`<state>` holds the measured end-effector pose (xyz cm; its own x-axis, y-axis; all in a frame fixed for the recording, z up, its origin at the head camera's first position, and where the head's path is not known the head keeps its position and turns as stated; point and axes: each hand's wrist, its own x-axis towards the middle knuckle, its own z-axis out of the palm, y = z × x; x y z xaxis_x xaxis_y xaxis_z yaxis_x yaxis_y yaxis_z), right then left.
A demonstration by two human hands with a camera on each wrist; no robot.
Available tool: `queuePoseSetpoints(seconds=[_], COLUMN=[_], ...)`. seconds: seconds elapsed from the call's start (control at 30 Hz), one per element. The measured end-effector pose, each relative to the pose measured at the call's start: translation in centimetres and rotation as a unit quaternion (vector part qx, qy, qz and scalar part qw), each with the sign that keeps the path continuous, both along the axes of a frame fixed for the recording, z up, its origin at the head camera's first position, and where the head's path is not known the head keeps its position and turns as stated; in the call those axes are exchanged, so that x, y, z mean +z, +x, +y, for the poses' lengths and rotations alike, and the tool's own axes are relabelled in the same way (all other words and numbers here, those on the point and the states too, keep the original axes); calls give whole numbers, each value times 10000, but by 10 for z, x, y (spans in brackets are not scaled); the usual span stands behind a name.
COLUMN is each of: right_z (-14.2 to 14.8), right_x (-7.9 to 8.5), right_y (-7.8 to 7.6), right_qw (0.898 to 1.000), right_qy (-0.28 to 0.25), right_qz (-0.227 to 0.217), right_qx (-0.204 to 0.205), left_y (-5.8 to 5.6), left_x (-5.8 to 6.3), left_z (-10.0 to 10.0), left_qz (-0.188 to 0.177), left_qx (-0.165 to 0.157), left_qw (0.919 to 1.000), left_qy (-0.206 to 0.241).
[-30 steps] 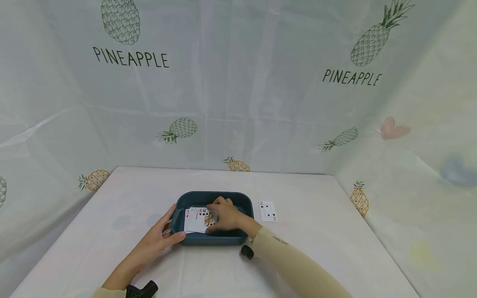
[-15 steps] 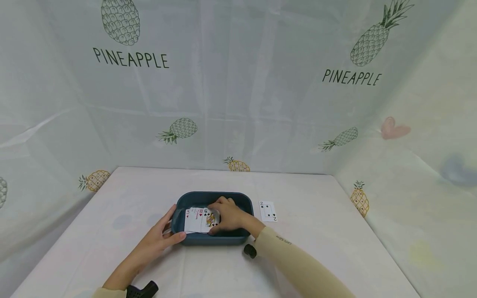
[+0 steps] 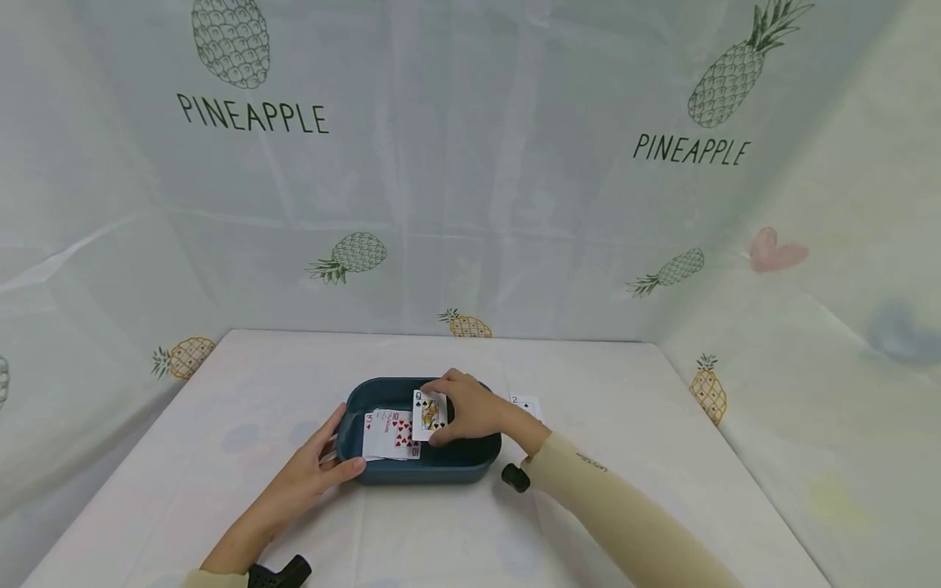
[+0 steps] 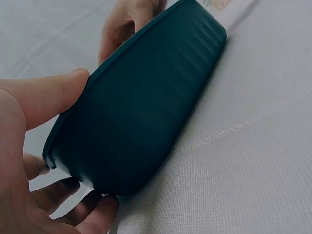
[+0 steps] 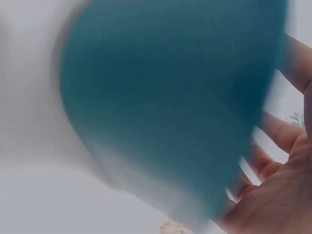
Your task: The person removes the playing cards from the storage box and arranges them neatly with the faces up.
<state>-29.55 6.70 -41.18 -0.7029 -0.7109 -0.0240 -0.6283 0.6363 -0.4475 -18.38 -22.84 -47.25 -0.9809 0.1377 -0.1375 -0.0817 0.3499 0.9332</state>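
Observation:
In the head view my left hand point(image 3: 305, 482) grips the left end of a dark blue-green plastic tray point(image 3: 434, 475). The left wrist view shows the thumb over the tray's rim and the fingers curled below its end wall. My right hand point(image 3: 474, 408) pinches a queen playing card point(image 3: 429, 415) between thumb and fingers, over the tray's middle. Beneath and left of it, several overlapping playing cards point(image 3: 382, 434) lie face up in the tray, with a red ten on the right of the spread. In the blurred right wrist view the tray's wall hides the card.
A black two card point(image 3: 525, 403) lies on the white-covered table to the right of the tray, partly hidden by the right forearm. A pale cloth point(image 3: 470, 188) printed with pineapples hangs behind the table. Dark devices sit at both wrists.
My right hand has lifted the queen off the spread and moved up and right with it, uncovering the red ten. My left hand stays on the tray.

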Motion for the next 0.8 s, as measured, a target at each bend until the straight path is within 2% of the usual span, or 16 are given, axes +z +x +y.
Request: queuePoseSetpoints(seconds=[0.2, 0.43, 0.6, 0.8], right_z=[23, 61, 92, 127], right_x=[20, 38, 41, 36], right_y=[-2, -7, -12, -19], right_qw=[9995, 9988, 9986, 9980], right_qy=[-244, -252, -267, -262], right_qz=[-133, -151, -136, -146], right_qx=[-148, -379, -447, -562], left_y=[0, -1, -2, -1], left_x=[-1, 1, 0, 0], left_z=[-2, -2, -1, 0], left_qz=[-54, -71, -79, -105], left_qx=[28, 39, 40, 93], left_qw=[10000, 9999, 9999, 9998], left_qy=[21, -68, -77, -149])
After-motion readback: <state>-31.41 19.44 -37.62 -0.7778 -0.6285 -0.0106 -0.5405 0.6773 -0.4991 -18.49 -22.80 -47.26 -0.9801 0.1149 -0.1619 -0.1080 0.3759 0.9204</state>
